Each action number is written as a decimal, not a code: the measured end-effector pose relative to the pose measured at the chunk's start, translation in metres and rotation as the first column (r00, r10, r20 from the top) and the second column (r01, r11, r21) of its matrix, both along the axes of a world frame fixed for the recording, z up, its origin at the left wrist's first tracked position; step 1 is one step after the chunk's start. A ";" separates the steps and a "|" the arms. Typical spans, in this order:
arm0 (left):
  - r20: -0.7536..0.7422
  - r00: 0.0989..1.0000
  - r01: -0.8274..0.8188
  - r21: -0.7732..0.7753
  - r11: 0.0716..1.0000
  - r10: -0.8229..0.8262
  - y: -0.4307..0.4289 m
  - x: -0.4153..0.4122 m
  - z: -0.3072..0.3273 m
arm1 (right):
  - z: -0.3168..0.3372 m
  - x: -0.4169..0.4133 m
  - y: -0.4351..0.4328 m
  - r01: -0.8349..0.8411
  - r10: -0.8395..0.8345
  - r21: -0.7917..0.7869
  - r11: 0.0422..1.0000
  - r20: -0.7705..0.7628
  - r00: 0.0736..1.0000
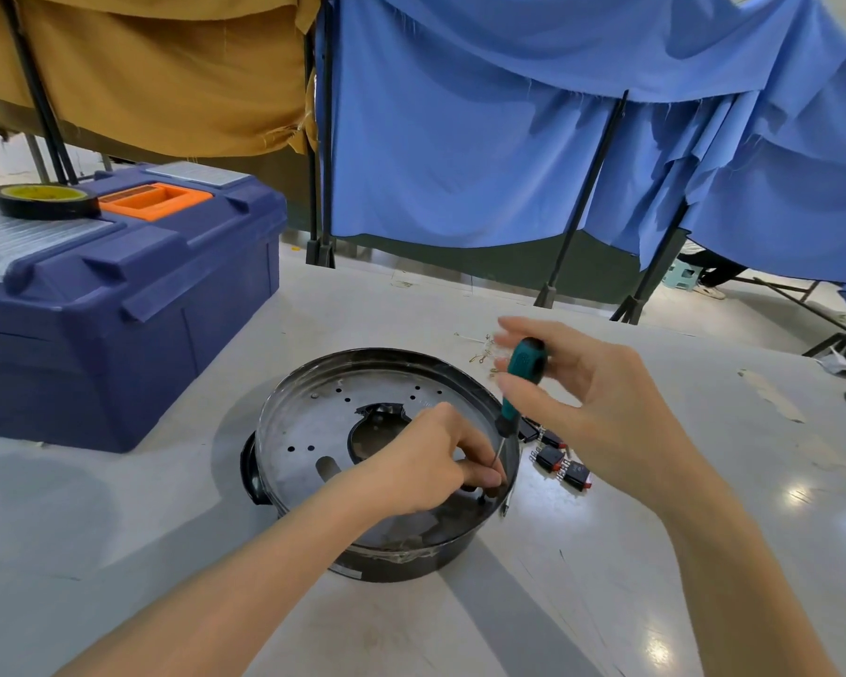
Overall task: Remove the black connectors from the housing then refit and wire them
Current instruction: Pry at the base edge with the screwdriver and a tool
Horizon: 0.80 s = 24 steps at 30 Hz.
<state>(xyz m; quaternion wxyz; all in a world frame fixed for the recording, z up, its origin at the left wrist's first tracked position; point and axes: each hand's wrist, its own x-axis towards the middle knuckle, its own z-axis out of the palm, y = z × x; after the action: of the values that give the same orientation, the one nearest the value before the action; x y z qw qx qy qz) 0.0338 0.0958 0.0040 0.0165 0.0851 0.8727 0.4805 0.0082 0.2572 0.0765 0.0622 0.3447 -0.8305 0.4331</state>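
Screwdriver (521,378) tip at the rim of the housing (313,422), one tool, two hands.
The left hand (426,461) pinches its fingers round the thin shaft at the housing's 4 o'clock edge, hiding whatever lies under the tip. The blurred right hand (582,398) curls thumb and fingers round the green handle. Three black connectors (550,459) lie on the bench (118,530) just beside the housing at 3 o'clock, clear of both hands.
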 end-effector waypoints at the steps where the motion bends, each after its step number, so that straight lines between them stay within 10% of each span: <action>1: -0.003 1.000 0.002 0.002 1.000 -0.002 0.000 0.000 0.000 | 0.000 0.000 0.002 -0.037 0.037 -0.021 0.999 0.015 0.999; 10: 0.002 1.000 -0.002 -0.059 0.998 0.002 0.005 -0.002 -0.001 | -0.014 -0.001 -0.010 0.410 -0.423 -0.106 0.906 -0.191 0.886; 17: 0.006 1.000 -0.003 -0.055 0.998 0.003 0.002 -0.001 -0.001 | -0.003 -0.004 0.004 -0.053 0.054 -0.042 0.998 0.026 0.998; 24: -0.006 1.000 0.018 -0.077 0.997 -0.019 0.005 -0.001 -0.001 | -0.020 -0.001 -0.011 0.404 -0.433 -0.173 0.898 -0.193 0.881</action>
<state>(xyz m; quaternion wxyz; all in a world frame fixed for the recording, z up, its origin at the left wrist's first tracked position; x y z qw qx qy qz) 0.0325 0.1005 0.0032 0.0212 0.0941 0.8898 0.4461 0.0077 0.2459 0.0568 0.2703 0.1994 -0.8433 0.4194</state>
